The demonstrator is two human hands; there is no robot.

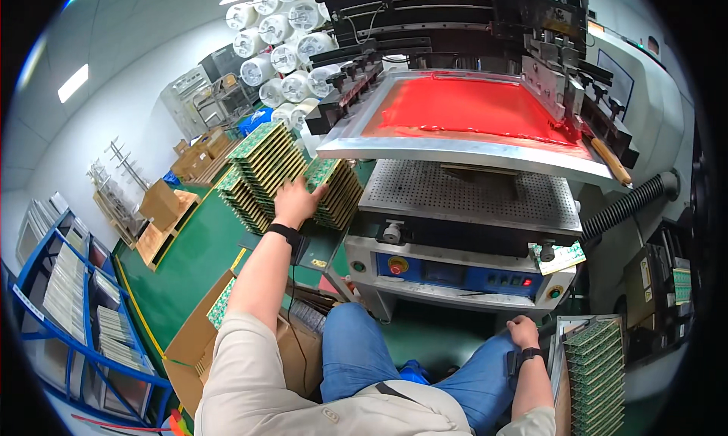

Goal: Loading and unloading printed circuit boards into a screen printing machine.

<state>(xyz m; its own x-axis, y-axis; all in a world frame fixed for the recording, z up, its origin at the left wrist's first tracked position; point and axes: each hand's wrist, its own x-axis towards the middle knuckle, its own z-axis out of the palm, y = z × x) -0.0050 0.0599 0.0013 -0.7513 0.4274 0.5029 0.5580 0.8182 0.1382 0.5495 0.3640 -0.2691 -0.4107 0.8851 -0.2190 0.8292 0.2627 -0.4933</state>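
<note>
My left hand (296, 202) reaches forward to stacked green circuit boards, fingers and thumb spread at the near edge of a shorter stack (339, 197). Whether a fingertip grips a board is hard to see. Beside it rises a taller stack of circuit boards (267, 159), its layers spaced apart. My right hand (523, 332) rests on my right knee, fingers curled, with nothing visible in it. Ahead is a screen printing machine with a metal-framed screen (470, 149) covered in red ink (470, 106). Under the screen lies a perforated metal table (470, 197).
A wooden-handled tool (610, 161) lies on the screen frame's right corner. One circuit board (559, 258) sits at the machine's front right. More boards (595, 375) are stacked by my right arm. A cardboard box (189, 337) stands at left, near a blue rack (87, 337).
</note>
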